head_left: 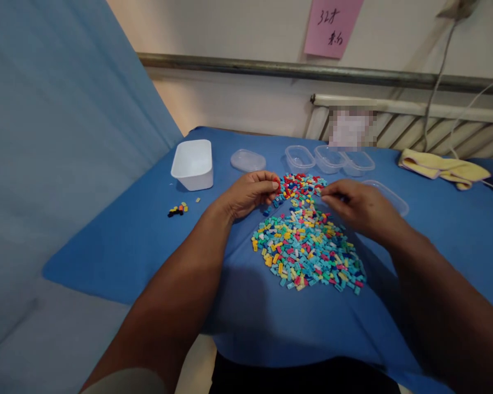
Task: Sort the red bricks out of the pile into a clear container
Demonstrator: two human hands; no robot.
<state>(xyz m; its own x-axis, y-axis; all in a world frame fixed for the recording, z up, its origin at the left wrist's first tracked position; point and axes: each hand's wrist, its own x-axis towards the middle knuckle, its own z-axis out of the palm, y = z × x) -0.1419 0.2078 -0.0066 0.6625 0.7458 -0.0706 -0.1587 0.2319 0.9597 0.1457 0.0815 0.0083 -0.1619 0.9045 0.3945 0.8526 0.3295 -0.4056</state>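
Note:
A large heap of small toy bricks [308, 246] in turquoise, yellow, pink, blue and green lies on the blue cloth. Behind it, joined by a thin strip of pieces, spreads a smaller pile [298, 189] with many red bricks. At that pile's left edge is my left hand [254, 191], its thumb and fingers closed around red bricks [276, 184]. My right hand [353, 202] reaches in from the other side, thumb and forefinger pinched together at the pile's right edge. Whatever sits between those fingertips is too small to make out.
On the left stand a white tub [193, 164] and a little group of black, yellow and orange bricks [178, 209]. Clear plastic boxes [299, 158] line the back, with clear lids [247, 160] nearby. A yellow cloth [443, 168] lies at the back right, before a radiator [406, 126].

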